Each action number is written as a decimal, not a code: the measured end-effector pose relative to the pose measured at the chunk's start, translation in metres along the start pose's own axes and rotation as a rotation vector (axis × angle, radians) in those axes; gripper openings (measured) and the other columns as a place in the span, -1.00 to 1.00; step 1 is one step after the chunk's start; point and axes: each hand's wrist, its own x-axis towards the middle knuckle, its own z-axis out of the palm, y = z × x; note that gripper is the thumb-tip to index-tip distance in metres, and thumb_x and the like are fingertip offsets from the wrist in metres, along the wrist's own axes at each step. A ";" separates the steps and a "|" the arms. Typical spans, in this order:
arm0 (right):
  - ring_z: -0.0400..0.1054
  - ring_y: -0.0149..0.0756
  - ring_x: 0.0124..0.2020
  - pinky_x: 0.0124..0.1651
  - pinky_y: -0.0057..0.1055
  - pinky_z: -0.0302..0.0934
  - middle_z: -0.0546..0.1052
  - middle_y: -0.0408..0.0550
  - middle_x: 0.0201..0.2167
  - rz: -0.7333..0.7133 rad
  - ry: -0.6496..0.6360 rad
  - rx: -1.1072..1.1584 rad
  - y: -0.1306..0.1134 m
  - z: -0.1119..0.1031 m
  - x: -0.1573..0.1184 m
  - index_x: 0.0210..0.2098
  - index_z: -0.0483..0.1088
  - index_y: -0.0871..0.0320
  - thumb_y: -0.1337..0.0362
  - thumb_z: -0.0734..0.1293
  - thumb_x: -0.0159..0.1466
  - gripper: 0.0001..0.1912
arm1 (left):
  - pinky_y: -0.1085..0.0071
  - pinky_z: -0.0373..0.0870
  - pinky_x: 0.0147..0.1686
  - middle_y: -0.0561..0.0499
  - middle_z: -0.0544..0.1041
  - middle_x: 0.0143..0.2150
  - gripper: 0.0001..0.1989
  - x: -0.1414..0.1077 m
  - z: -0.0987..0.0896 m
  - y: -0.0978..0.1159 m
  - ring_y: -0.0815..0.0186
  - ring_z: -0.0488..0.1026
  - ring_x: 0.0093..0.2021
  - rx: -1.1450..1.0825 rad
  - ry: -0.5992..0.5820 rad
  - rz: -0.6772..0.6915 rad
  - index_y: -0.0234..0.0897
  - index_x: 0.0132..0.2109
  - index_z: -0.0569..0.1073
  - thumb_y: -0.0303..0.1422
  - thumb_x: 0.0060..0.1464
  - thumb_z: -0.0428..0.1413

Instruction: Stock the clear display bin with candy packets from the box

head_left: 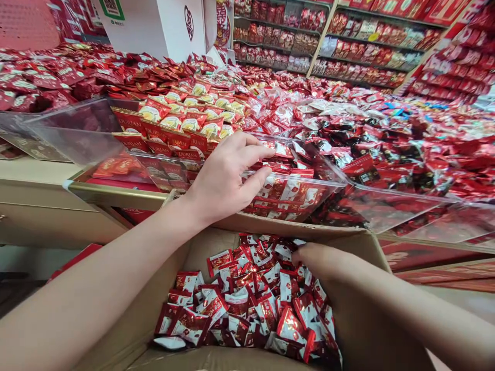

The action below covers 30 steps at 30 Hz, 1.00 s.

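Note:
My left hand [235, 170] is over the front wall of a clear plastic bin [328, 175], thumb and forefinger apart at the small red-and-white candy packets [294, 188] inside it. Nothing shows between those fingers. Below, an open cardboard box [348, 232] holds a loose heap of similar red-and-white candy packets [240, 304]. Into the far right part of this heap reaches my right hand [315, 257]. Its fingertips are hidden among the packets, so their grip does not show.
Left of my left hand, durian candy packets [162, 134] stand in rows in a clear bin. More candy heaps [386, 139] spread to the right behind sloping clear panels. A white box [139, 26] stands behind the bins. Stocked shelves [278, 41] line the back.

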 end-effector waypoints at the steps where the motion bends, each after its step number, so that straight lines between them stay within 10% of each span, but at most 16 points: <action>1: 0.41 -0.13 -0.37 -0.37 -0.36 0.22 0.53 0.10 -0.38 0.010 -0.051 -0.040 0.000 0.006 0.006 -0.42 0.49 0.21 0.59 0.25 -0.05 -0.73 | 0.28 0.31 -0.11 -0.04 0.39 -0.19 -0.78 0.000 -0.001 0.002 0.29 0.33 -0.12 -0.006 0.019 0.010 -0.28 -0.15 0.41 -0.45 0.01 0.03; 9: 0.37 0.11 -0.22 -0.31 -0.20 0.23 0.46 0.30 -0.20 0.097 -0.220 -0.162 0.002 0.034 0.016 0.10 0.12 0.29 0.54 0.38 -0.18 -0.17 | 0.30 0.34 -0.12 -0.04 0.42 -0.19 -0.82 0.001 -0.001 0.008 0.29 0.35 -0.12 -0.092 -0.002 0.073 -0.26 -0.20 0.43 -0.47 0.01 0.02; 17: 0.37 -0.09 -0.23 -0.30 -0.35 0.16 0.50 0.16 -0.29 0.004 -0.094 -0.083 0.004 0.027 0.019 -0.25 0.41 0.23 0.46 0.15 0.09 -0.72 | 0.28 0.35 -0.14 -0.01 0.43 -0.21 -0.83 0.001 -0.001 0.009 0.27 0.37 -0.15 -0.119 0.045 0.058 -0.25 -0.24 0.45 -0.48 -0.01 0.03; 30: 0.34 -0.27 -0.38 -0.36 -0.47 0.12 0.51 -0.01 -0.41 -0.066 0.077 0.143 -0.001 0.024 0.020 -0.36 0.42 0.18 0.33 0.22 0.10 -0.84 | 0.30 0.35 -0.14 -0.05 0.44 -0.20 -0.83 -0.002 -0.001 0.014 0.30 0.37 -0.14 -0.170 0.034 0.071 -0.28 -0.24 0.45 -0.50 0.00 0.02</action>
